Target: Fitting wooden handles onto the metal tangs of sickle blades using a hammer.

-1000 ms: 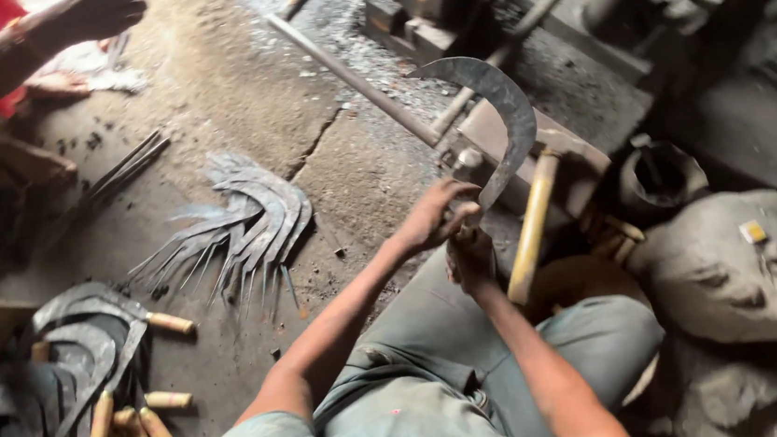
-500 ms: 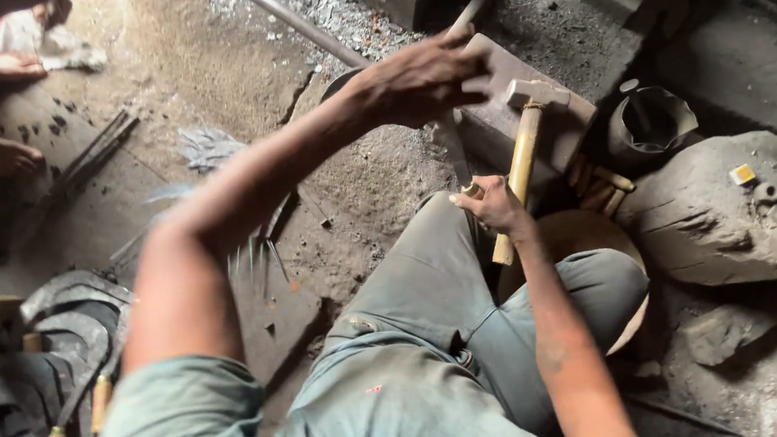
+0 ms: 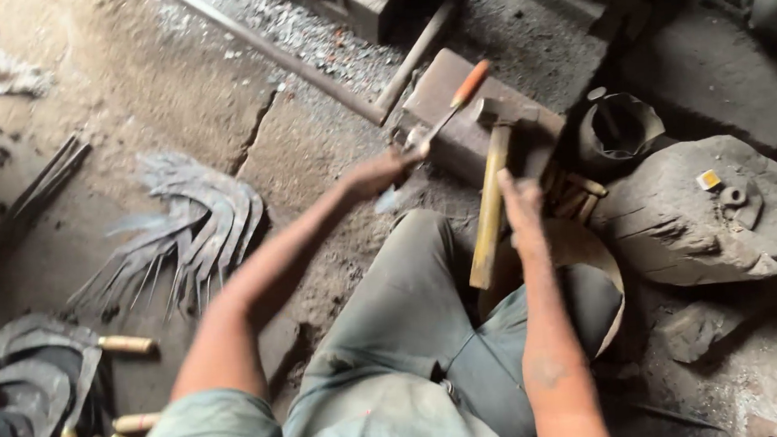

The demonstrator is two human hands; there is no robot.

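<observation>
Soft daylight falls from the upper left across the dusty floor (image 3: 116,102), leaving it pale and washed out, while the right and top edges sink into deep shadow. Motion blur smears the left hand (image 3: 375,175) and the orange-handled tool (image 3: 445,115) it holds; the right hand (image 3: 520,199) is softer still. The fan of grey blades (image 3: 188,231) reads fairly sharp. No glare; corners are dim and murky.

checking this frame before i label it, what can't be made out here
- Head view: what the left hand grips is motion-blurred; only an orange-tipped rod shows.
- The hammer head is blurred against the anvil block.
- The right hand fingers are blurred; its hold is unclear.
- Finished sickles are cut off by the left edge.
</observation>
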